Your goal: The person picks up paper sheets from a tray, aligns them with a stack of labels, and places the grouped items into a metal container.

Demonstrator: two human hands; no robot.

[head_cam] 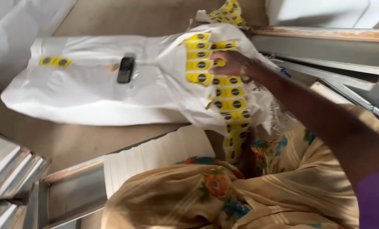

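Note:
My right hand (228,62) reaches forward from the lower right and is closed on the bunched end of a white woven sack (92,91) lying flat on the brown floor. Rows of yellow labels with black round marks (223,91) cover that end and trail down towards my lap. My fingers pinch the fabric among these labels. A black mobile phone (125,70) lies on the sack's middle, left of my hand. My left hand does not show; a dark shape under the hanging labels is too unclear to identify.
My lap is covered by tan cloth with a floral print (240,199). A white ribbed sheet (155,154) lies by a grey metal rail (71,191). Stacked flat bundles (7,169) sit at lower left. Metal bars (325,51) run along the right; more white sacking (15,21) lies at upper left.

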